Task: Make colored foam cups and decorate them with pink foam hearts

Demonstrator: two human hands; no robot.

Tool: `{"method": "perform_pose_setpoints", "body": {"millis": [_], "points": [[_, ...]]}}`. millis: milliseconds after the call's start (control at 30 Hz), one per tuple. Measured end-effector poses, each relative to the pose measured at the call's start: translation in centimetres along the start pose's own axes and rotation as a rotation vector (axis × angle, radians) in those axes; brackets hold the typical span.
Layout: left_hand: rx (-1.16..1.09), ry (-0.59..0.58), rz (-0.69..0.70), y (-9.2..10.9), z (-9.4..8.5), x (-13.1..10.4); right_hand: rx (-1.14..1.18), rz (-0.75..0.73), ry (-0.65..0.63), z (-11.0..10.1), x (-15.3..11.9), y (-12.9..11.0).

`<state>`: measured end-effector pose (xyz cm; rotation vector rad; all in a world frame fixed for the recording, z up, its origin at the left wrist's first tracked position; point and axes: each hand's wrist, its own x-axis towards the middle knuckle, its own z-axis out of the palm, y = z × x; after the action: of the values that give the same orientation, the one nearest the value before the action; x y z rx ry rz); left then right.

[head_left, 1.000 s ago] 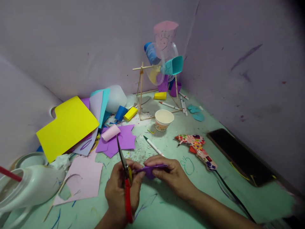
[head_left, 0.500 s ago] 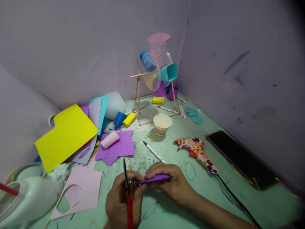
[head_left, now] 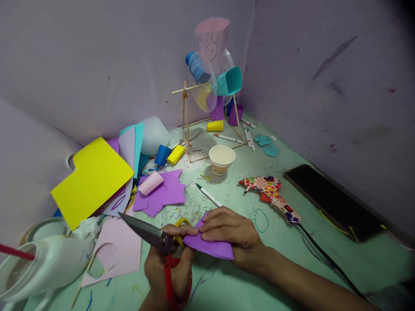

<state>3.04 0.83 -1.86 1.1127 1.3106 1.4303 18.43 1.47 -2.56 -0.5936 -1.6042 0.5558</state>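
My left hand is closed round a pair of scissors with red handles, the blades pointing up and to the left. Its thumb and fingertips also pinch the left end of a folded purple paper. Beside those fingertips shows a curved yellow piece, partly hidden; what it belongs to I cannot tell. The fingers of my right hand lie closed over the purple paper from the right, pressing on its fold. Just beyond the right hand lies a green-tipped marker.
A paper cup stands ahead, before a stick frame carrying coloured paper cups. Rightward lie a patterned glue gun with its cord and a phone. Leftward are yellow card, purple scraps, pink paper and a white jug.
The scissors have swung from upright to tilting left, showing their blades broadside. The purple paper has turned from edge-on to show its flat face. The view has shifted slightly downward.
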Motion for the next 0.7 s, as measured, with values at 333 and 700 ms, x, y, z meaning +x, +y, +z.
{"method": "perform_pose_setpoints", "body": {"millis": [333, 700], "points": [[0.056, 0.085, -0.135, 1.3, -0.3, 1.2, -0.206, -0.021, 0.051, -0.1, -0.1, -0.3], [0.457, -0.203, -0.088, 3.1, -2.0, 2.0, 0.807, 1.027, 0.266, -0.6, -0.4, 0.4]]}}
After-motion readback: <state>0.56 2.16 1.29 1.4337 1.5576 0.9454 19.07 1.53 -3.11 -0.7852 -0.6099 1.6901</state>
